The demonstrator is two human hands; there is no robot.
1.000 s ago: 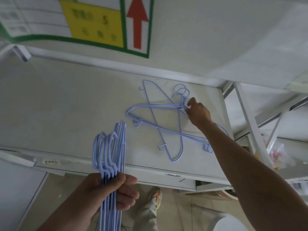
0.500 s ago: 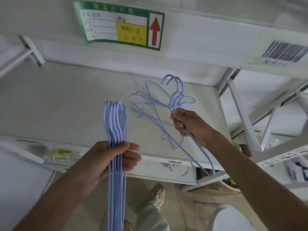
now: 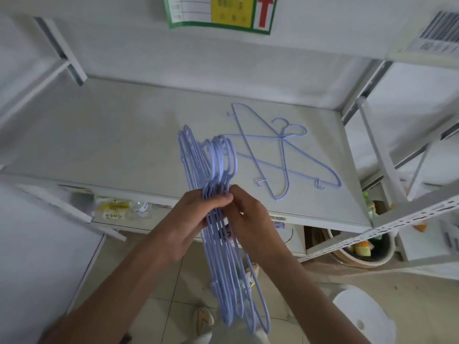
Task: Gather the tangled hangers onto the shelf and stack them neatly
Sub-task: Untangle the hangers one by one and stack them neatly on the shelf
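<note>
Left hand (image 3: 196, 219): closed around the bundle of lilac wire hangers (image 3: 218, 219) near their necks.
Right hand (image 3: 248, 217): pinching the same bundle from the right.
Loose hangers (image 3: 285, 155): crossed flat on the shelf (image 3: 99, 145), beyond both hands.

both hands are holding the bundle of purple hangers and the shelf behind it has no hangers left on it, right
Not quite. The left hand and right hand do hold the bundle of purple hangers, but the shelf is not cleared: the head view shows loose hangers lying crossed on it, to the right of the bundle.
</note>
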